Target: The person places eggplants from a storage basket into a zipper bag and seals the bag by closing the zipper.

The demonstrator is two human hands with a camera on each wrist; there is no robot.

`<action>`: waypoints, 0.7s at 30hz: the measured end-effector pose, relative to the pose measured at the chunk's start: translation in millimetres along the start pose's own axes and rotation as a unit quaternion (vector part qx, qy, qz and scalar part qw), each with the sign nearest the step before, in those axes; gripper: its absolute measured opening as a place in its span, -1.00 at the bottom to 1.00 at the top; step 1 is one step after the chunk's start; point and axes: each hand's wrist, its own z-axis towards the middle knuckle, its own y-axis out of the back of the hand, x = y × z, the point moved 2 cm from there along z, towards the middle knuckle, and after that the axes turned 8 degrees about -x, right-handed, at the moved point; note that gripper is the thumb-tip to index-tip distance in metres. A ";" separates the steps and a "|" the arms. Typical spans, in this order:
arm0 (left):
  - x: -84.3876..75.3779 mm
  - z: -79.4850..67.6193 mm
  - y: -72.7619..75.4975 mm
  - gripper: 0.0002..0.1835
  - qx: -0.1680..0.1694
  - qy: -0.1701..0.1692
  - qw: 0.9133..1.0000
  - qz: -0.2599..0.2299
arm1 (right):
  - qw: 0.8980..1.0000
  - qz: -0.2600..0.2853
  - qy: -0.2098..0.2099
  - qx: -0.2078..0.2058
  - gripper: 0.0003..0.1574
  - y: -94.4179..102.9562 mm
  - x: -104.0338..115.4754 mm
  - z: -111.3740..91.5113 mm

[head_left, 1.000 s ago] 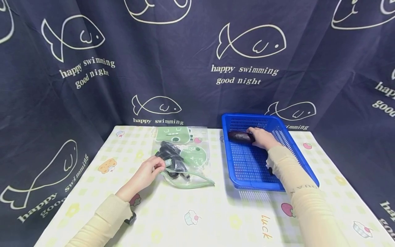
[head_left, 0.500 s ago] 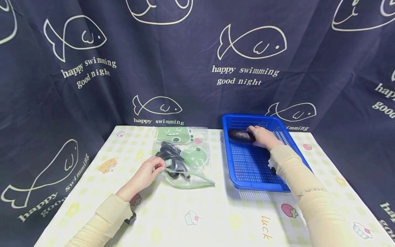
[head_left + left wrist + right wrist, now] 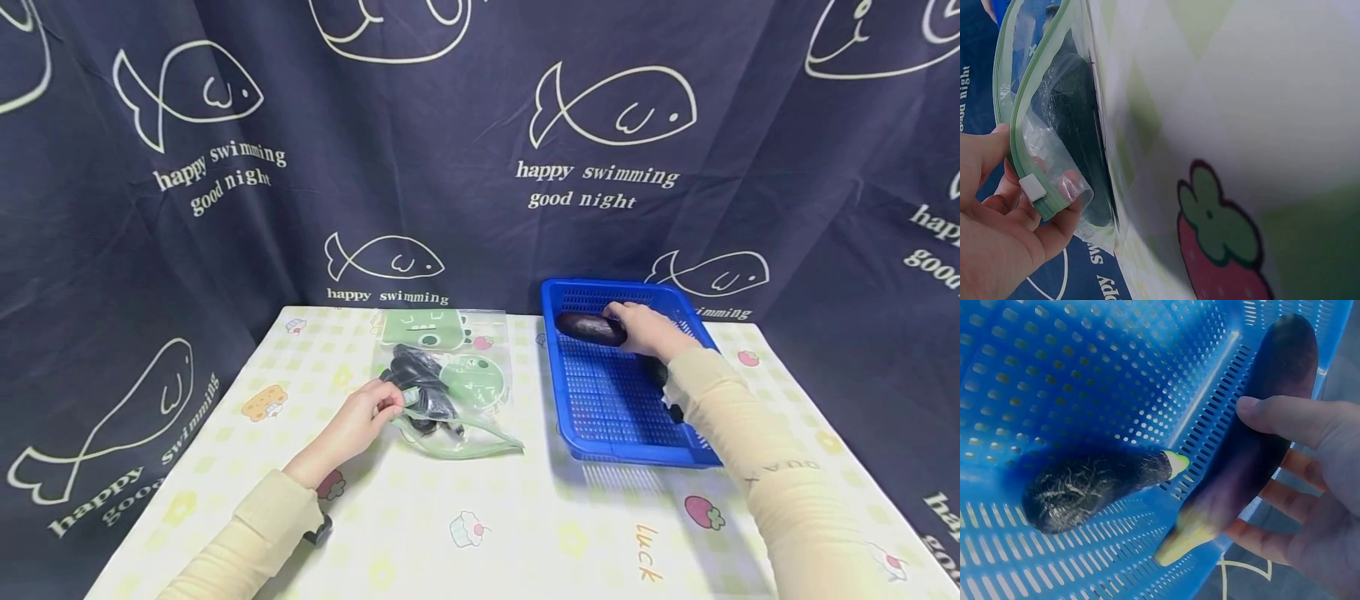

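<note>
My left hand point(image 3: 367, 417) pinches a corner of a clear zip bag point(image 3: 483, 383), beside its white slider point(image 3: 1033, 187). The bag's green-edged mouth gapes, and dark long vegetables point(image 3: 420, 379) that look like eggplants lie inside. Over in the blue basket point(image 3: 637, 455), my right hand point(image 3: 647, 332) grips a purple eggplant point(image 3: 1244, 456), thumb on one side and fingers on the other. Its pale stem end points down and left in the right wrist view. A second, black wrinkled eggplant point(image 3: 1091, 487) lies in the basket, partly hidden under my wrist in the head view.
A patterned cloth point(image 3: 480, 542) covers the table. Behind it and at both sides hangs a dark blue curtain point(image 3: 480, 167) with fish prints. The basket's raised walls surround the right hand, and the bag lies flat to the basket's left.
My right forearm has swung slightly right, baring more of the second eggplant beneath the wrist. The gripped eggplant has shifted a little with the hand. My left hand and the bag stay put.
</note>
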 end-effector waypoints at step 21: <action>-1.1 0.1 0.1 -0.91 -0.001 0.002 1.000 0.000 | 0.999 -0.018 -0.017 0.048 -0.30 28.4 18.6 0.8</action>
